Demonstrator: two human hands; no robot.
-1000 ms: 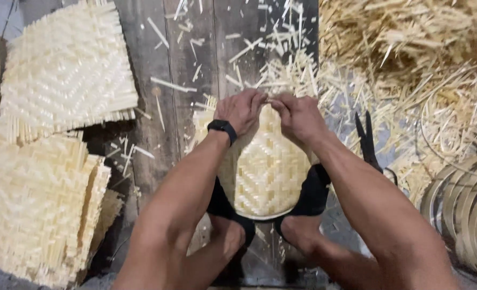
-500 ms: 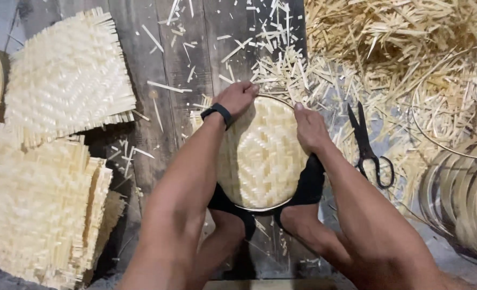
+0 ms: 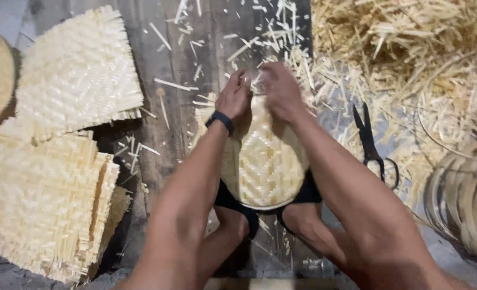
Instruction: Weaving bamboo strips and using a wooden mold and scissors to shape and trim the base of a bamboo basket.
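Both hands have moved back together at the far rim of the round woven bamboo tray (image 3: 268,161); half a second ago they were spread apart along its edge. The left hand (image 3: 234,98), wearing a black wristband (image 3: 220,120), is pinching the tray's top edge with fingers drawn together. The right hand (image 3: 279,90) is blurring with motion just beside it, fingers curled onto the same rim. The tray is resting tilted between the person's knees, over the dark wooden floor boards (image 3: 168,134) near their middle. Black scissors (image 3: 374,145) are lying on the floor to the right, near a heap of bamboo strips (image 3: 405,48) in the far right corner. Stacked square woven mats (image 3: 45,198) are filling the left edge, and coiled bamboo hoops (image 3: 464,198) are sitting at the right edge.
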